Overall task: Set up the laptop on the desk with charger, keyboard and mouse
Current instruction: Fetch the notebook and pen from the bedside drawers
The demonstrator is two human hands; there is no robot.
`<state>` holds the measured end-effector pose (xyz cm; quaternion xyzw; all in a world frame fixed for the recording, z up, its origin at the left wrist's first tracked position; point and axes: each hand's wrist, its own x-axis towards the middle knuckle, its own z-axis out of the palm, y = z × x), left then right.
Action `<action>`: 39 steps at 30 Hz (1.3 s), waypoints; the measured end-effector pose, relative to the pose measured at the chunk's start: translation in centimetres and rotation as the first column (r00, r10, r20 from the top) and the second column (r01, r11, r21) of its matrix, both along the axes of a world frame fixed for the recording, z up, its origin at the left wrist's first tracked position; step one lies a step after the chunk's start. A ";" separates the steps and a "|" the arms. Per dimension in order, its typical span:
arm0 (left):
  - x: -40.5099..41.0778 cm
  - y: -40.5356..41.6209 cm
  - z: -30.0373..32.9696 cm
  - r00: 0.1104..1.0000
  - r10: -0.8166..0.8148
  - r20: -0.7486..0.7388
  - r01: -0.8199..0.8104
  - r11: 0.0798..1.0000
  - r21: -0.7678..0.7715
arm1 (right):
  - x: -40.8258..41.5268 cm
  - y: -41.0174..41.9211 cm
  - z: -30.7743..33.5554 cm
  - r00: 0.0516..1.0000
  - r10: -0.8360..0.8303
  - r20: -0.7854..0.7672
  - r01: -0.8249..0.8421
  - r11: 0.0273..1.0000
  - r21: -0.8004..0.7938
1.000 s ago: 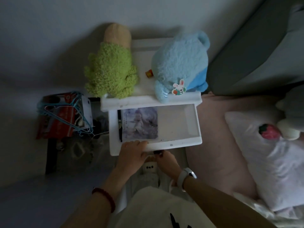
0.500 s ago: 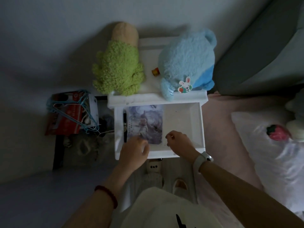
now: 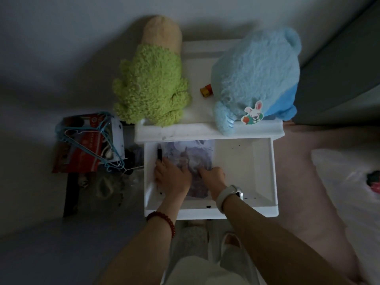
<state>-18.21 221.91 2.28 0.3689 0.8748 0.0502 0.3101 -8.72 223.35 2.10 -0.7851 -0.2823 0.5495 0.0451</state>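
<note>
Both hands are reaching into the open drawer [image 3: 265,171]. Left hand [image 3: 171,177] is lying flat, fingers relaxed, on the printed flat item [image 3: 189,155] at the drawer's left side; right hand [image 3: 212,174] is pressing its right edge, whether pinching it I cannot tell. Probably thin, rigid, slippery: lift by opposite edges.

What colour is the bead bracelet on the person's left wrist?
Dark red bead bracelet, seen best in the head view.

white drawer [image 3: 265,208] | green plush [image 3: 152,89] | blue plush [image 3: 255,75] | red bracelet [image 3: 166,220]
</note>
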 end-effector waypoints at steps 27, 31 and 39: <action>0.2 -2.1 6.8 0.828 0.219 0.516 -0.181 0.976 -0.123 | 9.1 -1.8 8.3 0.983 0.055 -0.178 -0.015 0.975 0.221; 0.1 -4.8 9.0 0.727 0.243 0.642 -0.257 0.964 -0.074 | 10.5 -3.8 10.4 0.955 0.155 -0.252 -0.093 0.966 0.239; -0.5 -9.2 16.4 0.938 0.043 0.343 -0.201 0.875 0.440 | 10.6 -8.5 11.6 0.862 0.497 0.097 -0.477 0.733 0.486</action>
